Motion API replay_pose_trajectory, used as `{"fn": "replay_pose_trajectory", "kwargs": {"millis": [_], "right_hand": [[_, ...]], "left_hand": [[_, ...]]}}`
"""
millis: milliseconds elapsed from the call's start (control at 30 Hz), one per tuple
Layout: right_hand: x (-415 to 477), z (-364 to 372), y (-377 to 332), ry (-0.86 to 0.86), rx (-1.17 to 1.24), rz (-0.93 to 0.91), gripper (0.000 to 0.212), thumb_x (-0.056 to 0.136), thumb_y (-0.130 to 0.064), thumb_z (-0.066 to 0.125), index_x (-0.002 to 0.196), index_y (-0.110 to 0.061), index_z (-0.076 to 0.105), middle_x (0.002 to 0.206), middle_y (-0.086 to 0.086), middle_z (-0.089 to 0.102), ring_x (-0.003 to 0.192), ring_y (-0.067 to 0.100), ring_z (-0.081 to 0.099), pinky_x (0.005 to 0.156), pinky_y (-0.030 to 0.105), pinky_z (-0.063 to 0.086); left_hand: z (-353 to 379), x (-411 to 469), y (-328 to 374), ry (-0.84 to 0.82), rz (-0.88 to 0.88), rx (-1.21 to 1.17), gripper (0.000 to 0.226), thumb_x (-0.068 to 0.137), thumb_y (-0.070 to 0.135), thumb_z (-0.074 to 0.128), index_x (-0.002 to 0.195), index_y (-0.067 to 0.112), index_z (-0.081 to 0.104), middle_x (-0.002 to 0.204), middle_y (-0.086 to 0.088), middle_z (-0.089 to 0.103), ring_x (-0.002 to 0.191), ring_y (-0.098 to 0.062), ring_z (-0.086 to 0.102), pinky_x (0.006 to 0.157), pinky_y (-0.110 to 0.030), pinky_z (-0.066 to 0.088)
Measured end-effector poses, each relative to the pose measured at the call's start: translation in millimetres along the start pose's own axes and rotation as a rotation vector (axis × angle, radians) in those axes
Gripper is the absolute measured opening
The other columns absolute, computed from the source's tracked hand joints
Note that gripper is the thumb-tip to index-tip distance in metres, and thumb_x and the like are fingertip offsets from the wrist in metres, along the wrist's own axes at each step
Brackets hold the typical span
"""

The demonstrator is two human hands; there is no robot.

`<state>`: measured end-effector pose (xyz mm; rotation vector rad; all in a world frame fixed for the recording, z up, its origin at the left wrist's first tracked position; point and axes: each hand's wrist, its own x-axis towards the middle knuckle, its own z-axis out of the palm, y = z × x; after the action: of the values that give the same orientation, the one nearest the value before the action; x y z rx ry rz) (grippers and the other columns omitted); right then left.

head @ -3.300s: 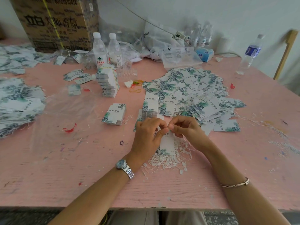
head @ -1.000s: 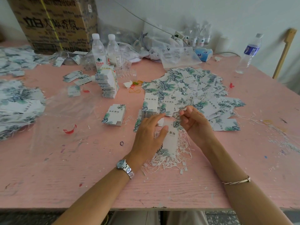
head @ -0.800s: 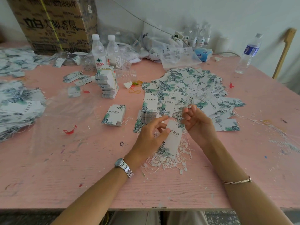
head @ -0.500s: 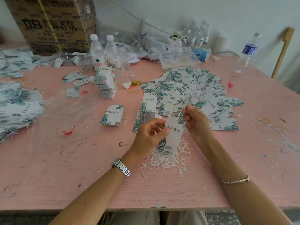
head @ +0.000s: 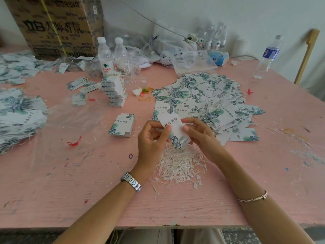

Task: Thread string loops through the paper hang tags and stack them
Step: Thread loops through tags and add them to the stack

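Observation:
I hold one white hang tag (head: 173, 128) with a green leaf print between both hands, tilted, above the table. My left hand (head: 152, 138) pinches its left edge and my right hand (head: 198, 133) pinches its right edge. Under my hands lies a tangle of white string loops (head: 177, 166). A wide pile of loose tags (head: 207, 99) spreads behind my hands. A short stack of tags (head: 123, 125) lies to the left, and a tall bundled stack (head: 115, 91) stands farther back. Whether a string runs through the held tag cannot be seen.
The pink table (head: 70, 182) carries more tag heaps at the far left (head: 15, 113), clear plastic sheet (head: 70, 124), two water bottles (head: 113, 57), a cardboard box (head: 54, 25), plastic bags (head: 184, 55), another bottle (head: 267, 57) at right, and red scraps (head: 74, 142).
Both hands rose from the table with a tag; it now sits higher between them, turned more upright, with the right hand shifted from its top to its right edge.

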<state>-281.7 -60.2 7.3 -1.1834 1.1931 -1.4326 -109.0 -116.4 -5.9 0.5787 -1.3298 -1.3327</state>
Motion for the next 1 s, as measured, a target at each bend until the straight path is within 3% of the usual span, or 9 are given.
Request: {"fn": "replay_pose_trajectory", "kwargs": {"millis": [133, 300, 467, 567, 667, 767, 900, 1000], "right_hand": [[0, -3, -2, -0.017, 0.058, -0.083, 0.039, 0.086, -0.008, 0.071, 0.12, -0.012, 0.052, 0.081, -0.001, 0.066, 0.067, 0.013, 0.052, 0.06, 0.022, 0.042], [1, -10, -4, 0.227, 0.057, -0.216, 0.015, 0.086, -0.006, 0.066, 0.099, -0.007, 0.06, 0.083, 0.001, 0.068, 0.068, 0.012, 0.057, 0.058, 0.02, 0.047], [1, -31, -7, 0.686, -0.053, -0.241, 0.014, 0.097, -0.004, 0.059, 0.108, -0.006, 0.066, 0.087, 0.001, 0.066, 0.074, 0.009, 0.058, 0.068, 0.019, 0.051], [1, -37, -9, 0.825, -0.29, -0.226, 0.026, 0.101, -0.009, 0.054, 0.126, -0.008, 0.062, 0.109, 0.006, 0.064, 0.086, 0.007, 0.058, 0.078, 0.018, 0.05], [3, -36, -5, 0.841, -0.619, -0.12, 0.042, 0.101, -0.013, 0.053, 0.142, -0.004, 0.049, 0.129, 0.008, 0.049, 0.104, 0.013, 0.05, 0.095, 0.027, 0.043], [5, -37, 0, 0.8, -0.951, 0.051, 0.052, 0.095, -0.01, 0.054, 0.146, -0.004, 0.043, 0.136, 0.015, 0.041, 0.126, 0.029, 0.033, 0.106, 0.04, 0.026], [6, -37, 2, 0.806, -1.119, 0.126, 0.048, 0.092, -0.015, 0.054, 0.14, -0.01, 0.05, 0.132, 0.015, 0.039, 0.127, 0.031, 0.027, 0.103, 0.042, 0.021], [6, -34, 2, 0.803, -1.175, 0.165, 0.047, 0.092, -0.018, 0.053, 0.138, -0.016, 0.052, 0.125, 0.013, 0.035, 0.121, 0.031, 0.027, 0.1, 0.042, 0.021]], "left_hand": [[0, 0, 1, 0.03, -0.011, 0.022, 0.018, 0.091, 0.012, 0.071, 0.094, 0.003, 0.056, 0.078, 0.001, 0.07, 0.061, -0.018, 0.067, 0.06, -0.028, 0.055], [0, -2, 3, -0.043, -0.018, 0.049, 0.011, 0.095, 0.016, 0.066, 0.099, 0.007, 0.061, 0.096, -0.006, 0.073, 0.071, -0.024, 0.072, 0.077, -0.052, 0.058], [1, -5, 4, -0.083, 0.038, 0.122, 0.003, 0.095, 0.019, 0.064, 0.094, 0.016, 0.062, 0.092, -0.001, 0.074, 0.069, -0.019, 0.071, 0.071, -0.036, 0.058], [1, -5, 2, -0.104, 0.046, 0.162, 0.003, 0.093, 0.021, 0.065, 0.091, 0.022, 0.064, 0.088, -0.002, 0.073, 0.072, -0.019, 0.072, 0.072, -0.034, 0.059], [1, -7, 1, -0.126, 0.064, 0.217, 0.004, 0.091, 0.025, 0.067, 0.089, 0.023, 0.064, 0.085, -0.003, 0.071, 0.074, -0.02, 0.07, 0.074, -0.044, 0.058], [1, -8, 1, -0.139, 0.093, 0.251, 0.013, 0.088, 0.034, 0.065, 0.089, 0.021, 0.065, 0.084, -0.002, 0.07, 0.077, -0.022, 0.068, 0.074, -0.045, 0.057], [1, -9, 1, -0.163, 0.122, 0.304, 0.018, 0.09, 0.031, 0.067, 0.091, 0.013, 0.066, 0.084, 0.0, 0.07, 0.078, -0.018, 0.066, 0.073, -0.041, 0.055], [0, -9, -1, -0.178, 0.138, 0.332, 0.009, 0.092, 0.022, 0.068, 0.091, 0.013, 0.066, 0.083, 0.008, 0.069, 0.076, -0.01, 0.063, 0.069, -0.029, 0.052]]}}
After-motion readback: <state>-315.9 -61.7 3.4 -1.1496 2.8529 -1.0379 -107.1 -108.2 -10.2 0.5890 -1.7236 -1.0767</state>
